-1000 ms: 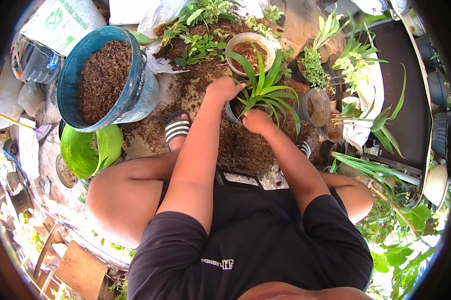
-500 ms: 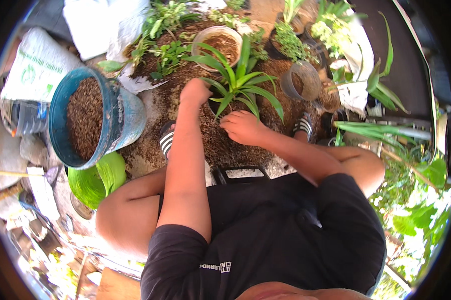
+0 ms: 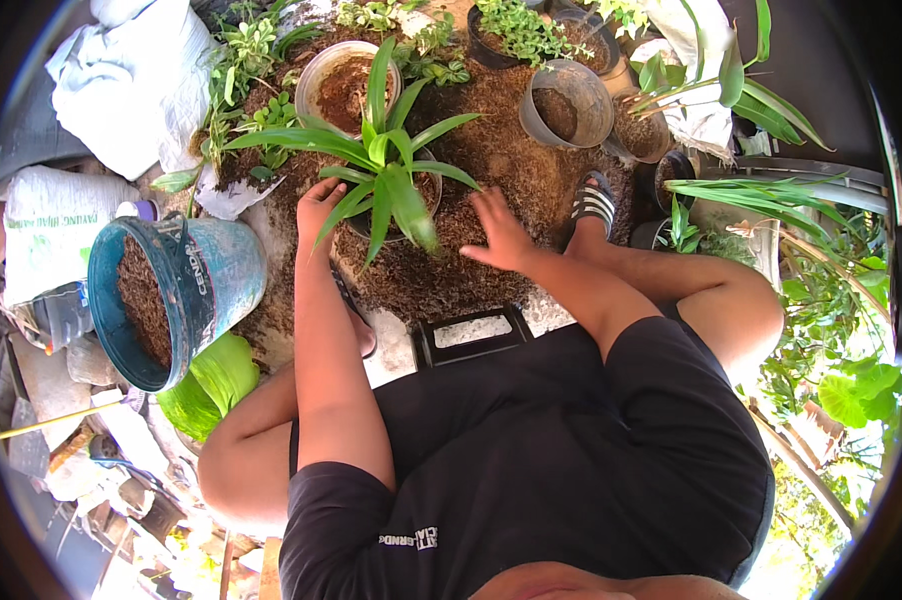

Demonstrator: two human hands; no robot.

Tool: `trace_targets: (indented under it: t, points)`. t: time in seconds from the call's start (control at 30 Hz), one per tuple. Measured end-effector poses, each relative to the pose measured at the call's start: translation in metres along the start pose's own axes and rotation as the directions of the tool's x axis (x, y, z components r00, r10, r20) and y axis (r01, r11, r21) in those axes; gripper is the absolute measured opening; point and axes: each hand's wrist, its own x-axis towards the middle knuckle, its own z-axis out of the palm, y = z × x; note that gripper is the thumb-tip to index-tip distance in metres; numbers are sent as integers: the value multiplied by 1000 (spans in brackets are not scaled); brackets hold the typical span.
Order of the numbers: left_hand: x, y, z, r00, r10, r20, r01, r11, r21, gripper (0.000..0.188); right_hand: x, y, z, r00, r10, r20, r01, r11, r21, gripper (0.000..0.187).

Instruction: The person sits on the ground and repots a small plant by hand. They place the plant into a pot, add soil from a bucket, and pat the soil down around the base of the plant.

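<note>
A potted plant [image 3: 379, 190] with long, strap-shaped green leaves stands on soil in front of me, its dark pot [image 3: 431, 195] largely hidden under the leaves. At the pot's left side is my left hand [image 3: 318, 208], fingers curled in at the rim, with leaves close over them. To the right of the pot, my right hand [image 3: 501, 232] is open, its fingers spread low over the loose brown soil [image 3: 421, 275]. Nothing is in that hand.
A blue bucket [image 3: 226, 265] of brown growing mix leans at my left beside a green bag [image 3: 211, 385]. Beyond the plant stands a round white tub [image 3: 316, 75]. Grey pots [image 3: 586, 100] and leafy plants [image 3: 531, 30] are at the far right. A black-framed object [image 3: 471, 335] lies between my legs.
My right hand has come away from the plant's base and opened out to the right. The left hand stays at the pot's left side. The view has shifted, and the leaves sit differently.
</note>
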Motion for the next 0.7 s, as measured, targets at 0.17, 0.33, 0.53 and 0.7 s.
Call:
trace_targets:
  t: [0.17,0.33,0.53,0.7]
  points:
    - [8,-9,-5,1000,-6,-24,8,997,81,27,-1,-56,29,968,-202,147,215,973,-79,95]
    - [2,-8,-9,997,75,-21,-73,994,85,26,9,-42,25,932,-333,142,356,913,-199,55]
    - [-21,83,-1,978,86,189,-205,565,799,36,35,-27,-1,895,-215,392,295,943,-157,49]
    - [-51,150,35,965,191,182,-260,567,782,39,43,-14,-9,936,-3,352,-80,972,220,67]
